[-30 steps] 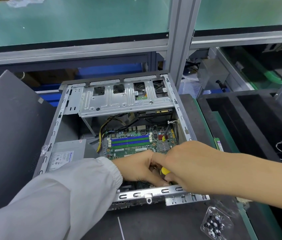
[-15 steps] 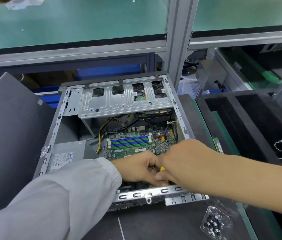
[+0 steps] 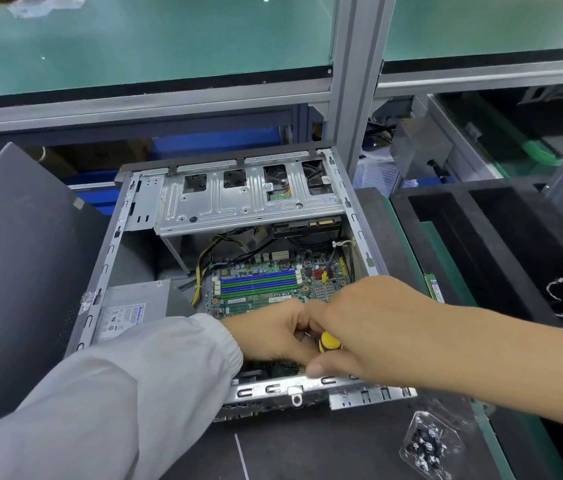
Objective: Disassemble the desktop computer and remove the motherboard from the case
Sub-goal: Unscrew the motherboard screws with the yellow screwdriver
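Head view: dark work mat [image 3: 307, 445] under an aluminium-frame bench with green shelf surfaces [image 3: 152, 39] above. Black foam tray [image 3: 481, 237] to the right, dark side panel [image 3: 13, 254] leaning at left. Open computer case [image 3: 110, 258] lies flat on the mat, centre of frame, long axis running away from the person, drive cage [image 3: 238, 202] at the far end, grey power supply [image 3: 134, 306] at the left inside. Motherboard [image 3: 273, 289] sits flat in the case bottom, blue and green RAM slots [image 3: 259, 282] running left-right. Left hand [image 3: 269, 334], grey sleeve, reaches in from lower left, fingers curled down near the board; cannot tell what they pinch. Right hand [image 3: 370, 327], bare forearm, comes in from the right, fingers curled round a yellow-handled screwdriver [image 3: 330, 342], thumb near the case's near rim. Both hands touching, over the board's near edge. Clear plastic bag of screws [image 3: 429, 445] on the mat, lower right, apart from the case.
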The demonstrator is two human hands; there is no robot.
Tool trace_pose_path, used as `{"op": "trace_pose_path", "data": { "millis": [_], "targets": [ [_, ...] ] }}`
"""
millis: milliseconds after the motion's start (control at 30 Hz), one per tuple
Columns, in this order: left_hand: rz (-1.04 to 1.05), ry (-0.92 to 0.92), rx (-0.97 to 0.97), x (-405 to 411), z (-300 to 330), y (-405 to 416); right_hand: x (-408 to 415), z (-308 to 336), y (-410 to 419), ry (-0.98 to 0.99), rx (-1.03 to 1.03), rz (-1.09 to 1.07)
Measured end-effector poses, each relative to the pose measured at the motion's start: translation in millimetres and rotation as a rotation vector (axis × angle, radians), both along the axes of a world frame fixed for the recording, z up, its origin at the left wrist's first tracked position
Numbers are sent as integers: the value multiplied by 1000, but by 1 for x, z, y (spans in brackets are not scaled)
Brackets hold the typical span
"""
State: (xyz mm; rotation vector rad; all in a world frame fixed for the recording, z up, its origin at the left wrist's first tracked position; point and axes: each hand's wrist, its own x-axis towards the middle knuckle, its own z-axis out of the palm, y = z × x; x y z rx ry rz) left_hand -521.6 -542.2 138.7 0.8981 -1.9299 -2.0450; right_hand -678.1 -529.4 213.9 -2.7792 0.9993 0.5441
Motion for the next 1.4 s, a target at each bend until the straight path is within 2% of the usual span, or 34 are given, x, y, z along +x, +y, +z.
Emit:
{"op": "trace_pose_path", "data": {
  "millis": [133, 300, 433, 567, 667, 733, 800, 900, 967, 1033, 1200, 1300, 1400],
  "targets": [
    [35, -1, 10, -1, -1, 2, 5, -5, -1, 105, -21, 13],
    [19, -11, 34, 0, -3, 1, 1, 0, 0, 35, -12, -5],
    [53, -25, 27, 1, -3, 2, 3, 0, -1, 108, -30, 2],
    [7, 31, 53, -1, 2, 1, 0, 1, -1, 61, 25, 19],
    [29, -17, 39, 1, -3, 1, 2, 4, 0, 37, -12, -8],
    [60, -37, 28, 0, -3, 2, 4, 3, 0, 91, -35, 11],
    [45, -24, 40, -1, -1, 2, 3, -1, 0, 114, 16, 16],
    [33, -4, 60, 0, -1, 2, 0, 3, 2, 50, 48, 3],
    [46, -17, 61, 0, -2, 2, 2, 4, 3, 28, 5, -20],
    [50, -6, 51, 0, -1, 3, 5, 1, 4, 85, -43, -8],
    [43, 13, 56, -1, 2, 1, -1, -1, 3, 57, 18, 9],
    [56, -25, 47, 0, -2, 1, 1, 3, 2, 15, -65, -26],
    [71, -19, 52, -1, 0, 3, 2, -3, 2, 76, -101, 19]
  ]
}}
